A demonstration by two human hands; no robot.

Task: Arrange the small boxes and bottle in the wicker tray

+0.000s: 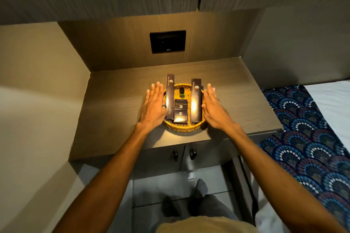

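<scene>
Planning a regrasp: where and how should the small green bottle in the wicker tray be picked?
Pinch the small green bottle at its dark cap, coming straight down from above. It stands upright at the far middle of the wicker tray, with the long box on the left and the long box on the right blocking side approaches.

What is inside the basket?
The basket holds two long boxes at its sides, two small boxes in the middle, and a little bottle behind them. What is in the boxes is hidden; they are shut.
</scene>
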